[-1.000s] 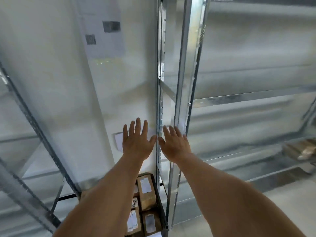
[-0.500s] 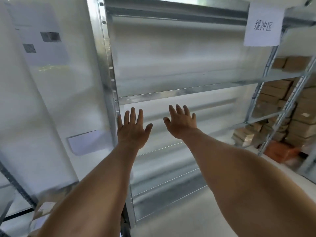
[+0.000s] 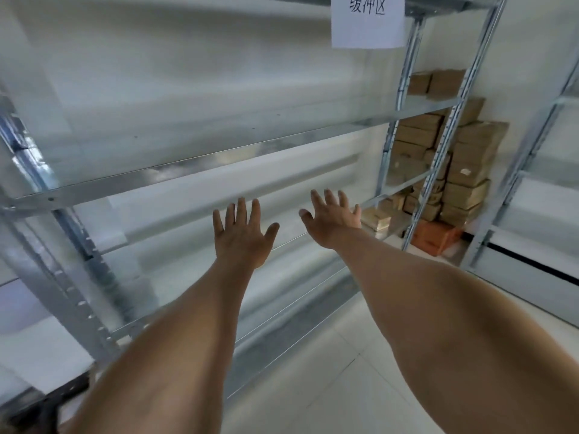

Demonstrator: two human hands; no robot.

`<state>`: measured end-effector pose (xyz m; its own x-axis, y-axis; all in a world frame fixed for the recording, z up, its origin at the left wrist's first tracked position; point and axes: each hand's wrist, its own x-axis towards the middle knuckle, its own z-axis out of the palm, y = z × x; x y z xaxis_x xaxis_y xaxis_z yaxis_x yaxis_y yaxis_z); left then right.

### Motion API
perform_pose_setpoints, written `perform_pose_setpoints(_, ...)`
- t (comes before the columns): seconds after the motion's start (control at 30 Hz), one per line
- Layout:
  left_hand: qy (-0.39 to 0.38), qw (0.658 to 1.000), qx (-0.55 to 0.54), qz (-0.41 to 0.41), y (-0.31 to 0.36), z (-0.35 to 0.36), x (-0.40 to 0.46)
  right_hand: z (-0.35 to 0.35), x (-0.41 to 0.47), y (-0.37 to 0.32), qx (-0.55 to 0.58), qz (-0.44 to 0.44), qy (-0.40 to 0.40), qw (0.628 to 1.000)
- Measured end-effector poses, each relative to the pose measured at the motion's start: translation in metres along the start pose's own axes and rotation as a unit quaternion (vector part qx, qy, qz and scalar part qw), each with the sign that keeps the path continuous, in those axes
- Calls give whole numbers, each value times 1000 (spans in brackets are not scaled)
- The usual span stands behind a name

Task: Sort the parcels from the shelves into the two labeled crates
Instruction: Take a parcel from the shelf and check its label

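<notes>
Blurring shelving (image 3: pixel 188 164); parcels (image 3: pixel 466 170) indistinct

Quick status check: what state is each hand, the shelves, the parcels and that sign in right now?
Left hand: open, fingers spread, holding nothing.
Right hand: open, fingers spread, holding nothing.
Shelf: bare where visible, blurred.
Parcels: stacked at the far right, untouched.
Orange box: on the floor under the stack.
Sign: hung at the rack's top.

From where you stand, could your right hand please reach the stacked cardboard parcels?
Probably not yet: the right hand is open and empty, well short of the parcels, with shelf uprights between.
</notes>
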<state>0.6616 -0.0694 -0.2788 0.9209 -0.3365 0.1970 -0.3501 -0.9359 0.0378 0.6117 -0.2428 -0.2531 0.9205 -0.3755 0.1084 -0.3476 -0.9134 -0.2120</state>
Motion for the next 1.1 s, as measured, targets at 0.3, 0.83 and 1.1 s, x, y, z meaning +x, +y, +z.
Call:
perform_pose_setpoints(0.3, -63, 996, -24, 65, 125, 58, 150, 21, 127, 114, -13, 51, -29, 998)
perform_pose_setpoints(0.83, -127, 989, -12, 77, 407, 183, 313, 57, 301, 418, 24, 97, -124, 987)
perform_pose_setpoints(1.1, -165, 985, -23, 38, 551, 220, 378, 40, 393, 565, -1, 77, -169, 983)
